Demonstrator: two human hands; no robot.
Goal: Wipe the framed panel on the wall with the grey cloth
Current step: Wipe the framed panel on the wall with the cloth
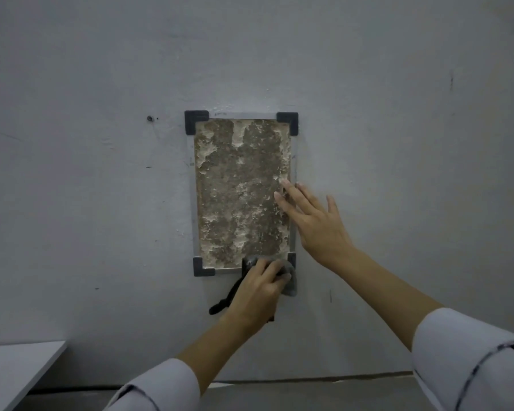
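Observation:
The framed panel [241,188] hangs upright on the wall, a mottled brown and whitish surface in a thin grey frame with dark corner brackets. My left hand [257,289] is closed on the grey cloth [290,277], pressing it over the panel's lower right corner. A dark strap [224,301] hangs down from under that hand. My right hand [312,221] lies flat with fingers spread against the panel's right edge, holding nothing.
The grey wall [101,203] surrounds the panel, with a small screw hole [150,118] to the upper left. A white tabletop corner [15,372] juts in at the bottom left. The floor line [324,378] runs along the bottom.

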